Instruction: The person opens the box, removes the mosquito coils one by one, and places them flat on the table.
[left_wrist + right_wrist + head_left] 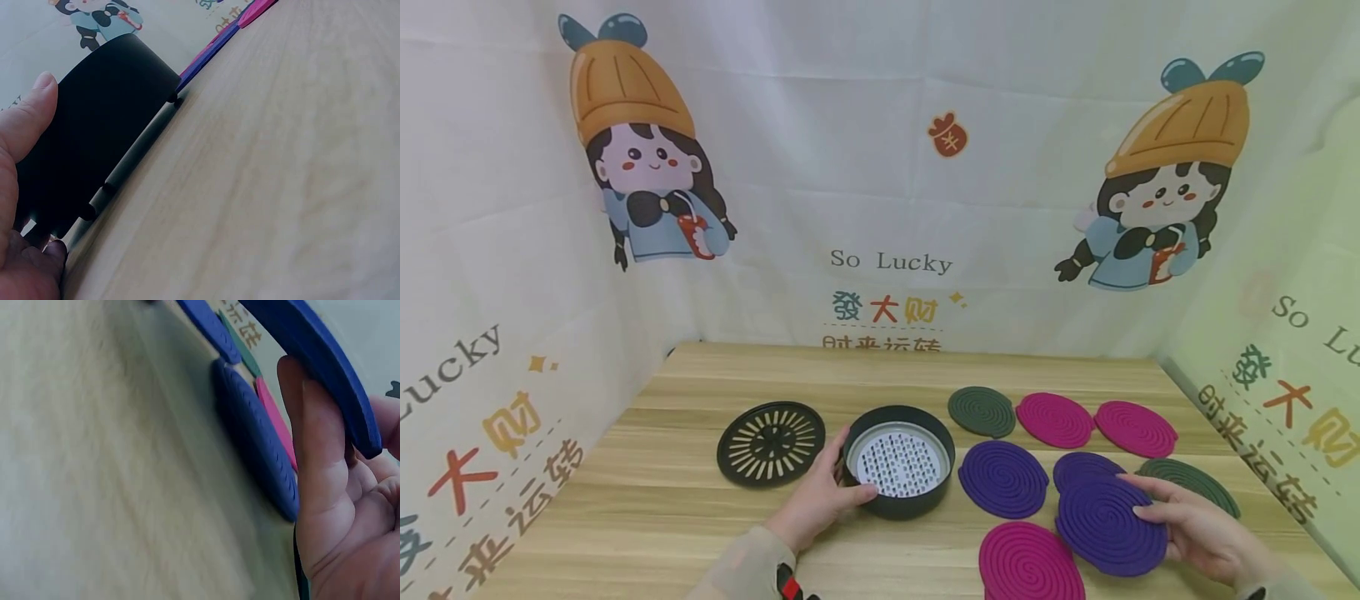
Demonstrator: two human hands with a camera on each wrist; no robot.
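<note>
My left hand (pixel 820 504) grips the near left side of a round black mosquito coil box (pixel 910 507), its thumb at the rim. Inside the box lies a pale perforated mesh. In the left wrist view, the box's dark side wall (pixel 106 112) tilts up off the table on that side. Between thumb and fingers, my right hand (pixel 1198 529) holds a purple mosquito coil (pixel 1108 525) by its right edge. This coil is raised above the table and partly covers another purple coil (pixel 1086 467). Left of the box lies its black slotted lid (pixel 771 443).
A third purple coil (pixel 1003 479) lies right of the box. Pink coils (pixel 1054 419) and green coils (pixel 981 411) are spread over the right side of the wooden table (pixel 865 558). One pink coil (pixel 1030 562) is near the front. Printed cloth (pixel 880 192) encloses the back and sides.
</note>
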